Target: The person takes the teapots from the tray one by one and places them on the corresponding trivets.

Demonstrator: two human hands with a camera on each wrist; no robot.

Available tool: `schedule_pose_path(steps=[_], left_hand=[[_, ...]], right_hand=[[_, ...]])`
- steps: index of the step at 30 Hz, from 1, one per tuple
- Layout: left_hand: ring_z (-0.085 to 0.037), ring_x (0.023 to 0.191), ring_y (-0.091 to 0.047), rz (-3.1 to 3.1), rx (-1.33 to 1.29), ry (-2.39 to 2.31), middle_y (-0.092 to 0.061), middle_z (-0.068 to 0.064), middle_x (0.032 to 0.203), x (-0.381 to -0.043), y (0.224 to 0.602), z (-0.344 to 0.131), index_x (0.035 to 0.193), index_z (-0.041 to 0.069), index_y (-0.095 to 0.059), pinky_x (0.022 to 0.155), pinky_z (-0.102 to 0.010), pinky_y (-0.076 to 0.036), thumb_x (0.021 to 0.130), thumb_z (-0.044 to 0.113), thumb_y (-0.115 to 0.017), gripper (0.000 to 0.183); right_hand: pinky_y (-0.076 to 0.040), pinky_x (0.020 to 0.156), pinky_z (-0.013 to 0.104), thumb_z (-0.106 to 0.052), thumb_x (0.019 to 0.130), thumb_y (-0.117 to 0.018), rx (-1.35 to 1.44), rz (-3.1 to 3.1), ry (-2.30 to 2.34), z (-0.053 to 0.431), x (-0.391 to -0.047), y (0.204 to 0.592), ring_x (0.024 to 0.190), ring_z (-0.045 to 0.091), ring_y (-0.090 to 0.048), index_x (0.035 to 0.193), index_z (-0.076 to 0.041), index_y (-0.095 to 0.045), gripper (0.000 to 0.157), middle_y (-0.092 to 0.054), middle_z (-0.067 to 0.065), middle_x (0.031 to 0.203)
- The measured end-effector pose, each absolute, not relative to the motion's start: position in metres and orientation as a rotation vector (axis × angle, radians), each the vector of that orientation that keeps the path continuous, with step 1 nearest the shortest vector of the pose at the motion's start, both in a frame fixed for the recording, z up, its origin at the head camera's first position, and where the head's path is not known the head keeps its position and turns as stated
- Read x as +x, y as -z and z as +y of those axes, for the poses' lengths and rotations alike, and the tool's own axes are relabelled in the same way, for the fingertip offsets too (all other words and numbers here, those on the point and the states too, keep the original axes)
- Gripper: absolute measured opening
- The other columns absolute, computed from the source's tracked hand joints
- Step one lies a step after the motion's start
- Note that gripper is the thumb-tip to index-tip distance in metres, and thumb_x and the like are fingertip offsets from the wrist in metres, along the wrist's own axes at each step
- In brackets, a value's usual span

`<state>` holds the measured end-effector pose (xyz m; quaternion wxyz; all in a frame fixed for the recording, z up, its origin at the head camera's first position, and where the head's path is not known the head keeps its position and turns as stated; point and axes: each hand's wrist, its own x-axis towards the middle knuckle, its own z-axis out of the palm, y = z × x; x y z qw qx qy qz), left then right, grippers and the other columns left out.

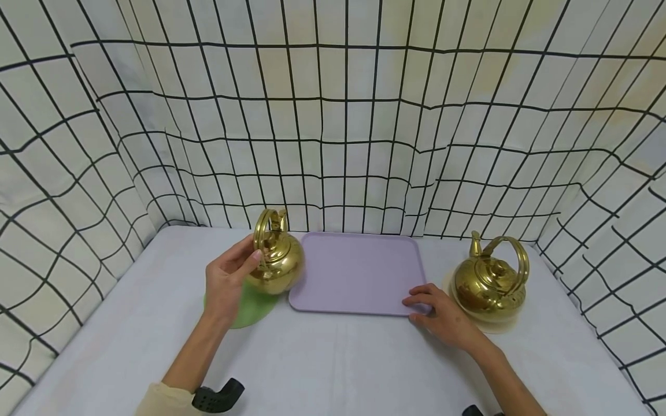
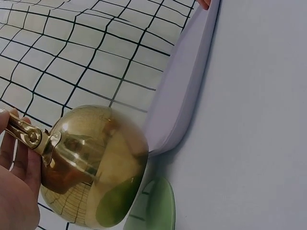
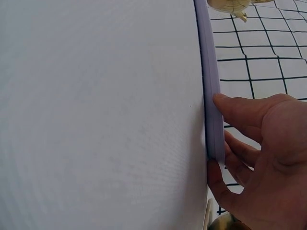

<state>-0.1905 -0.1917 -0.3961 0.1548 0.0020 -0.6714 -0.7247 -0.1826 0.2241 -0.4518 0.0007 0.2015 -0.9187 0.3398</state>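
My left hand [image 1: 227, 281] holds a brass kettle [image 1: 283, 267] by its arched handle. In the left wrist view the kettle [image 2: 93, 163] hangs off the table, and its shiny underside mirrors the green round mat [image 2: 165, 206] below. That mat lies partly hidden under hand and kettle in the head view. Beside it is a lilac rectangular tray [image 1: 359, 274] with nothing on it. My right hand [image 1: 444, 316] grips the tray's near right corner; the right wrist view shows thumb and fingers about the tray edge [image 3: 211, 72].
A second brass kettle [image 1: 484, 294] stands on a pale round mat [image 1: 498, 328] to the right, close to my right hand. White cloth covers the table [image 1: 333, 364]. Black-and-white grid fabric [image 1: 343, 121] walls the back and both sides.
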Motion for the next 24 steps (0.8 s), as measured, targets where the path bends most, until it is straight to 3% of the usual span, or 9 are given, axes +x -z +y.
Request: schedule_pose_path(steps=[24], left_hand=[[-0.003, 0.106, -0.071, -1.833, 0.008, 2.045, -0.077, 0.015, 0.115, -0.184, 0.396, -0.203, 0.140, -0.003, -0.060, 0.097, -0.014, -0.053, 0.100, 0.002, -0.065, 0.041]], right_hand=[[-0.053, 0.105, 0.052, -0.013, 0.094, -0.076, 0.631, -2.904, -1.077, 0.226, -0.183, 0.452, 0.130, 0.040, -0.059, 0.119, -0.013, -0.076, 0.024, -0.064, 0.012, 0.134]])
